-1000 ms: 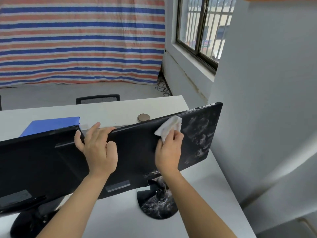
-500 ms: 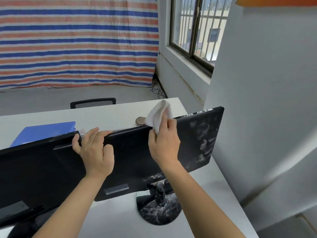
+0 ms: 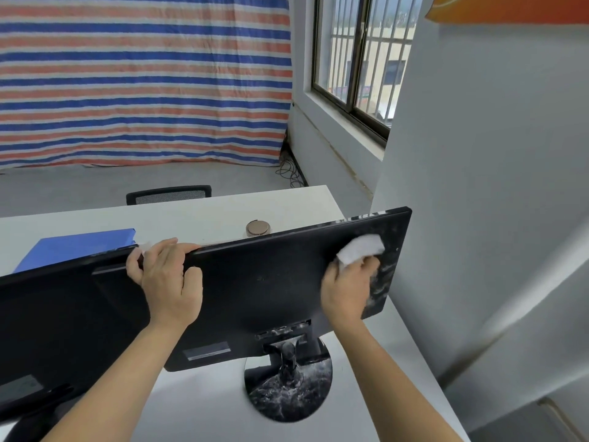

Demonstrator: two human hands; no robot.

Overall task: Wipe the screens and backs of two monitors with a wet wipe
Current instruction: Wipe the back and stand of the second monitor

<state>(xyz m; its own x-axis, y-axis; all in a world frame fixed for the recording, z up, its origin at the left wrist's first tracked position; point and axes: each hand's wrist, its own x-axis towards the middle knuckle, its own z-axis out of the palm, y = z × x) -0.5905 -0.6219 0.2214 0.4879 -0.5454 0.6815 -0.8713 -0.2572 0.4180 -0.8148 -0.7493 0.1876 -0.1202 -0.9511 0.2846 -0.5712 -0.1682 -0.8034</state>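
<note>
Two black monitors are being viewed from behind on a white desk (image 3: pixel 398 362): the left monitor (image 3: pixel 63 314), partly cut off, and the right monitor (image 3: pixel 271 282), which is being cleaned. Its top edge is being gripped by the left hand (image 3: pixel 169 279), fingers curled over the rim, probably so the panel is being steadied on its round stand (image 3: pixel 288 390). A crumpled wet wipe (image 3: pixel 361 248) is being pressed against the back's upper right corner by the right hand (image 3: pixel 347 288), fingers bunched around it, wrist raised. Pale smears, possibly dust, are being shown beside it. The hands are being held well apart.
</note>
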